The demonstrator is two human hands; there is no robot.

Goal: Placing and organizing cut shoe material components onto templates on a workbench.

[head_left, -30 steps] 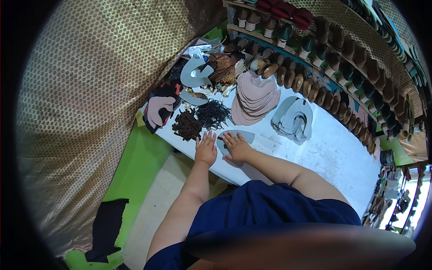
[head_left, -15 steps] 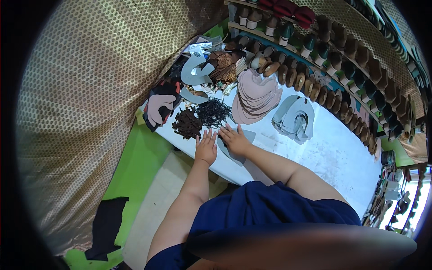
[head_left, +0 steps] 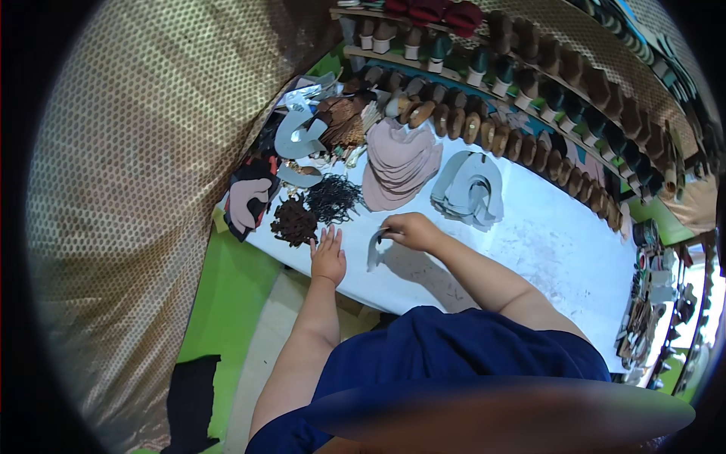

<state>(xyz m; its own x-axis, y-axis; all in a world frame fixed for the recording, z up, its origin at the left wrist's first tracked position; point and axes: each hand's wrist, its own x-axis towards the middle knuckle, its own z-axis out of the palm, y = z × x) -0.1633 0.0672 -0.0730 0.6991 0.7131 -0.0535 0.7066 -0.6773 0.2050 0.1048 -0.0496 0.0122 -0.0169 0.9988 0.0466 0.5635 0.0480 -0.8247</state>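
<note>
1. Pinching a grey cut-out piece (head_left: 374, 250) at its top end, the right hand (head_left: 408, 229) has its grip clamped on that piece, which stands lifted off the white desk (head_left: 544, 242) close to the near edge, toward the left end.
2. Left hand (head_left: 328, 256) lies flat on the desk just beside the piece, fingers spread apart, holding nothing.
3. Piece looks thin, light and flexible, judging by how it hangs curved; likely leather or board. It should bend, not break.
4. Best hold, as I judge it: an edge pinch at the narrow end, the flat palm steadying.
5. Nearby: a dark brown pile (head_left: 293, 222) and a black tangled pile (head_left: 333, 198) toward the far left corner; a pink stack (head_left: 399, 163) and a grey stack (head_left: 473, 189) lie beyond.
</note>
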